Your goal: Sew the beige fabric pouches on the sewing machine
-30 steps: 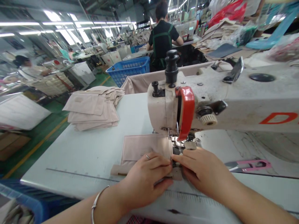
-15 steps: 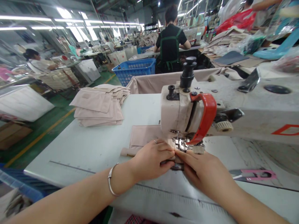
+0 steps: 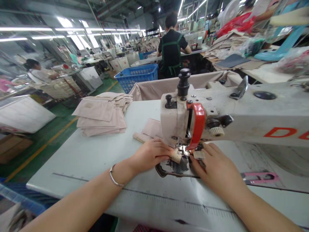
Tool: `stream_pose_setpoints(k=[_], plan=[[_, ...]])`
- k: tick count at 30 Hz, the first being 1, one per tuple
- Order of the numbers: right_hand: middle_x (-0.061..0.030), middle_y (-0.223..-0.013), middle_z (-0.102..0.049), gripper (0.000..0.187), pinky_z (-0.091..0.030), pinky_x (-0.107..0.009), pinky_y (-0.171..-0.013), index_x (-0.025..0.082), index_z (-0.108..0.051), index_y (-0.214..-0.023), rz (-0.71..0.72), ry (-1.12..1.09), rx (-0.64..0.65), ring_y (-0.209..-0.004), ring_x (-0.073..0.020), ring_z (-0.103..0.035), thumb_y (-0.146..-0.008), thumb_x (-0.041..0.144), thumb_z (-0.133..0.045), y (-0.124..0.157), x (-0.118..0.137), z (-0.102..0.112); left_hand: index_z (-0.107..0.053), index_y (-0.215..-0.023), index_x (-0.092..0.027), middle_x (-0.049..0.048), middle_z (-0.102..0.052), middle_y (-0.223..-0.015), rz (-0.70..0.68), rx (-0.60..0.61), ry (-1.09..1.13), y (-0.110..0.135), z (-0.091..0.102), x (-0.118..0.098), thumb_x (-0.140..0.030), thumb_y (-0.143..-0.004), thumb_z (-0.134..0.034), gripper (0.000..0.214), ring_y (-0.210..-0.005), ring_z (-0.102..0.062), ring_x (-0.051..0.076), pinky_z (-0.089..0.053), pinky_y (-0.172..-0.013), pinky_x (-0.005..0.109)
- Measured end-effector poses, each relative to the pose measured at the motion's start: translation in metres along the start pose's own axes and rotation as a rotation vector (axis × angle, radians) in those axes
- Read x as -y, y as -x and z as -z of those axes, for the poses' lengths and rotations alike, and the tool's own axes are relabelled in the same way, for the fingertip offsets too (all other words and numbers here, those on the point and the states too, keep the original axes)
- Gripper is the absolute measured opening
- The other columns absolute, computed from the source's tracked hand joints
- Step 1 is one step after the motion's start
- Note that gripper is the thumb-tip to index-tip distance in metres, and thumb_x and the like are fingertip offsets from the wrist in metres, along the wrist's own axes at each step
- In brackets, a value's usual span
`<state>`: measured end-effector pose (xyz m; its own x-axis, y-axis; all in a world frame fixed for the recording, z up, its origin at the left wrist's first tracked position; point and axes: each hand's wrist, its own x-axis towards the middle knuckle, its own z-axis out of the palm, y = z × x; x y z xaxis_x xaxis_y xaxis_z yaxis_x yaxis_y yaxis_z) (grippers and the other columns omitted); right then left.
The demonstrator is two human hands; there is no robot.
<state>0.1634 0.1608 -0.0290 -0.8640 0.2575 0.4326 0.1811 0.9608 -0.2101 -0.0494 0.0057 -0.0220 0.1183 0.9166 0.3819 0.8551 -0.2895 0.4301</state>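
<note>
A light pinkish-beige fabric piece (image 3: 152, 127) with a folded strip along its edge lies turned at an angle under the sewing machine's head (image 3: 169, 117). My left hand (image 3: 149, 154), with a silver bracelet at the wrist, has its fingers pressed together on the fabric, close to the lit presser foot (image 3: 182, 150). On the foot's other side is my right hand (image 3: 217, 164). Its thumb is in front and its fingers reach behind the foot, apart from the thumb. Their tips are partly hidden by machine parts, and I see no cloth between them.
A stack of beige fabric pieces (image 3: 101, 116) sits at the table's left. Pink-handled thread snips (image 3: 262, 177) lie right of my right hand. A red finger guard (image 3: 198, 120) hangs at the machine's front. Beyond are a blue basket (image 3: 137, 75) and a seated person (image 3: 171, 45).
The fabric has turned and shifted to the right and away from me. My left hand has drawn slightly left, while my right hand has moved up around the foot's right side, uncovering the metal plate.
</note>
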Motion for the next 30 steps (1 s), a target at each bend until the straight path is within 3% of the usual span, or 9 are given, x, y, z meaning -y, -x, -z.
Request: stream_pose_setpoints(k=[5, 9, 11, 16, 21, 30], plan=[[-0.0039, -0.067, -0.052, 0.03, -0.04, -0.039, -0.071, 0.021, -0.052, -0.065, 0.004, 0.054, 0.021, -0.074, -0.0246, -0.048, -0.093, 0.028, -0.054, 0.001, -0.004, -0.003, -0.072, -0.095, -0.02, 0.0028, -0.075, -0.103, 0.097, -0.052, 0.01, -0.002, -0.009, -0.013, -0.019, -0.091, -0.063, 0.01, -0.097, -0.068, 0.018, -0.053, -0.092, 0.034], [-0.0059, -0.091, -0.062, 0.009, -0.043, -0.036, -0.078, 0.019, -0.062, -0.093, 0.089, -0.208, 0.023, -0.087, -0.0233, -0.053, -0.095, 0.023, -0.054, 0.004, 0.004, -0.007, -0.071, -0.091, -0.021, 0.0001, -0.074, -0.102, 0.224, -0.107, -0.034, -0.006, -0.019, -0.033, -0.012, -0.085, -0.068, 0.011, -0.097, -0.067, 0.019, -0.051, -0.092, 0.034], [-0.0059, -0.102, -0.063, 0.012, -0.044, -0.036, -0.081, 0.021, -0.061, -0.105, 0.099, -0.272, 0.071, -0.094, -0.0233, -0.054, -0.096, 0.021, -0.053, 0.004, 0.009, -0.01, -0.07, -0.094, -0.021, -0.0004, -0.073, -0.105, 0.263, -0.084, -0.028, -0.006, -0.021, -0.038, -0.01, -0.083, -0.069, 0.015, -0.1, -0.065, 0.019, -0.049, -0.094, 0.034], [-0.0054, -0.101, -0.064, 0.013, -0.045, -0.035, -0.08, 0.02, -0.061, -0.095, 0.087, -0.325, 0.091, -0.094, -0.023, -0.056, -0.096, 0.015, -0.049, 0.004, 0.014, -0.015, -0.069, -0.091, -0.019, 0.0009, -0.072, -0.103, 0.271, -0.11, -0.033, -0.007, -0.023, -0.039, -0.009, -0.086, -0.066, 0.012, -0.098, -0.064, 0.02, -0.048, -0.093, 0.035], [-0.0047, -0.103, -0.065, 0.014, -0.047, -0.035, -0.08, 0.022, -0.061, -0.097, 0.082, -0.331, 0.051, -0.095, -0.0224, -0.058, -0.096, 0.016, -0.049, 0.004, 0.015, -0.014, -0.07, -0.089, -0.019, 0.0014, -0.073, -0.098, 0.242, -0.138, -0.069, -0.009, -0.026, -0.036, -0.009, -0.086, -0.065, 0.012, -0.093, -0.065, 0.02, -0.05, -0.09, 0.034], [-0.0086, -0.098, -0.068, 0.02, -0.052, -0.032, -0.077, 0.02, -0.068, -0.09, 0.086, -0.161, -0.027, -0.089, -0.0207, -0.062, -0.092, 0.014, -0.049, -0.007, 0.014, -0.011, -0.074, -0.081, -0.021, 0.0008, -0.075, -0.09, 0.318, -0.182, -0.093, -0.019, -0.026, -0.024, -0.007, -0.08, -0.071, 0.014, -0.087, -0.067, 0.019, -0.051, -0.086, 0.031]])
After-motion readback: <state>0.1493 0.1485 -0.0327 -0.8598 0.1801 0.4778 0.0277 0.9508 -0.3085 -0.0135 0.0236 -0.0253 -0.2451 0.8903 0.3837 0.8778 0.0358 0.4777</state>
